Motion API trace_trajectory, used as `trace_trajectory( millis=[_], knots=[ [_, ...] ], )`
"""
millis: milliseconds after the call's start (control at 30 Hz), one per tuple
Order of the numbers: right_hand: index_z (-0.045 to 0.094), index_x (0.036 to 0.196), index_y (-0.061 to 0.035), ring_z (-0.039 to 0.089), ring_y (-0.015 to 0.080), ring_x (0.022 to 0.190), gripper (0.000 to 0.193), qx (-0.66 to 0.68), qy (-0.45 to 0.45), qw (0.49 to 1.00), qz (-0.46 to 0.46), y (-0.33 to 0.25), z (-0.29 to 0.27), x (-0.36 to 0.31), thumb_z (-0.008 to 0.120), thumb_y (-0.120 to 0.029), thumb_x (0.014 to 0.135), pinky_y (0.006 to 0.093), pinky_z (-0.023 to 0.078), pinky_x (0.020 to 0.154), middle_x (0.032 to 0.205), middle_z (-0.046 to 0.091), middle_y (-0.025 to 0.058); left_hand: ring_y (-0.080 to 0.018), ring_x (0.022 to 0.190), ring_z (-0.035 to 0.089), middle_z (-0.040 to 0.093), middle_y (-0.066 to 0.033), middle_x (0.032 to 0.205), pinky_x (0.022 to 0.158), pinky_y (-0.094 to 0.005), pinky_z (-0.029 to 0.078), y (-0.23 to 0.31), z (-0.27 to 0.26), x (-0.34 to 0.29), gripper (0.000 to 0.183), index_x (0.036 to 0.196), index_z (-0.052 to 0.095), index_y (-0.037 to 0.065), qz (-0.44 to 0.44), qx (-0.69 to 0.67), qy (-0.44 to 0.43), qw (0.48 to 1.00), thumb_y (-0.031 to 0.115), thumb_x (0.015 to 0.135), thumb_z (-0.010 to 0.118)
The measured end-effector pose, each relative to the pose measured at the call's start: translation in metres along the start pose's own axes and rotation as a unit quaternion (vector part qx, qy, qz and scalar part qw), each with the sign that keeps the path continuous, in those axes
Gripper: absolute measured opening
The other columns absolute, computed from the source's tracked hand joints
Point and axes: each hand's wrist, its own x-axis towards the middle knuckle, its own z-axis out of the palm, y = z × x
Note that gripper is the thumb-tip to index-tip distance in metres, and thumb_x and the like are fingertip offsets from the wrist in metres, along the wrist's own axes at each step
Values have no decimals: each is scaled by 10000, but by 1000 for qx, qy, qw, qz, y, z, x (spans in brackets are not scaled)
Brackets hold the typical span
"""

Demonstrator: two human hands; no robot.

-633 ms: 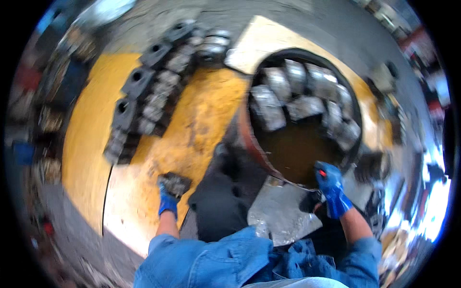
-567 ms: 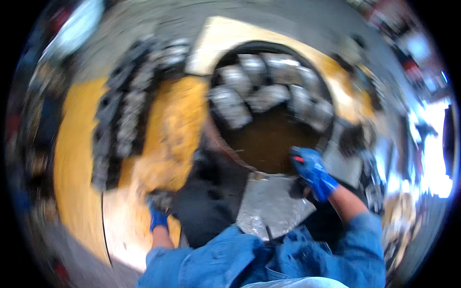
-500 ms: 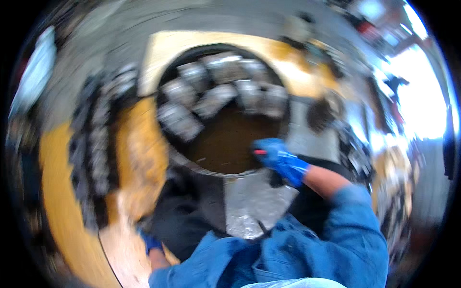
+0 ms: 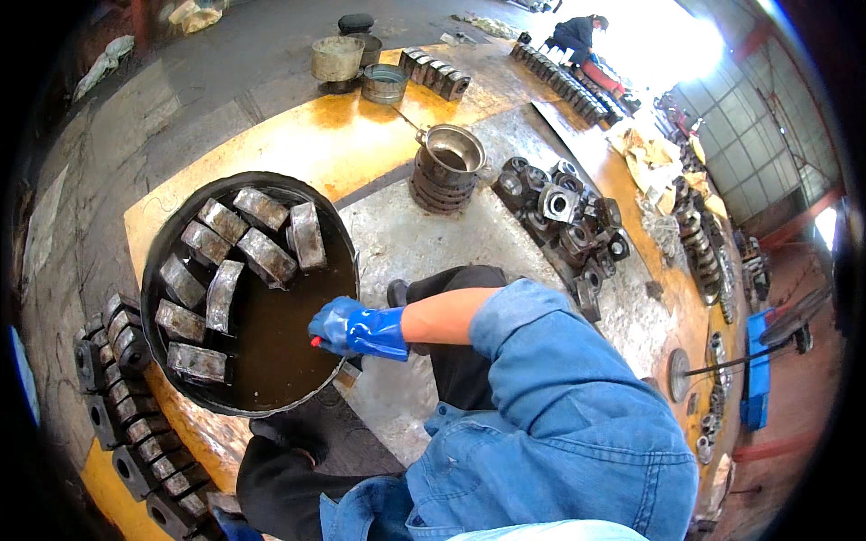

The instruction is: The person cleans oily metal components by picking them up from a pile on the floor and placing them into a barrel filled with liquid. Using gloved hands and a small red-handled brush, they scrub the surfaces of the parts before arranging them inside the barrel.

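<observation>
On our right hand (image 4: 339, 326) we wear a blue rubber glove, duller over the fingers and glossy along its wrinkled cuff (image 4: 379, 334). Our left hand (image 4: 236, 526), barely showing at the lower edge, has a blue glove too. Our shirt (image 4: 577, 415) is a faded mid-blue, loose and creased, with lines of stitching by the shoulder. Its right sleeve (image 4: 519, 311) is rolled back, leaving the forearm bare. Below we have black trousers (image 4: 289, 473) and a dark shoe (image 4: 397, 292). Some pale, whitish-blue cloth (image 4: 559, 533) also shows along the bottom.
</observation>
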Motion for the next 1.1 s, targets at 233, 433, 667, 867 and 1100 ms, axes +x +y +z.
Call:
trace_trajectory(
  millis=[233,433,667,867,1100],
  knots=[
    [754,1002,-139,733,353,964,230,-2,-55,998,24,5,-11,5,693,-328,886,496,584,818,981,766,116,-302,1084,695,743,-148,1185,949,-466,544,109,76,-58,571,1281,695,79,167,94,-77,978,570,1059,506],
    [785,948,-127,738,388,836,197,3,-132,990,44,-12,-51,16,686,-226,808,493,602,737,940,769,155,-293,1082,696,749,-155,1176,964,-430,534,172,153,-128,576,1286,698,52,297,162,-166,926,548,1075,496],
    [709,934,-79,663,479,905,123,84,31,995,-47,4,-5,13,704,-110,816,514,539,765,937,700,224,-282,1080,697,755,-162,1166,982,-389,522,187,242,-212,583,1292,701,20,369,170,-271,873,523,1093,484],
    [732,993,-54,687,443,937,186,58,69,995,-44,4,8,11,737,-134,825,502,559,847,981,731,209,-198,1105,660,743,-151,1206,1020,-345,488,149,319,-205,636,1287,703,-41,193,259,-267,908,529,1104,487],
    [721,973,-61,690,429,917,210,61,51,996,-42,0,-12,12,773,-148,789,511,554,830,976,721,201,-191,879,671,749,-129,972,825,-358,532,103,344,-184,628,1114,737,-30,185,270,-310,893,555,1074,513]
  ],
)
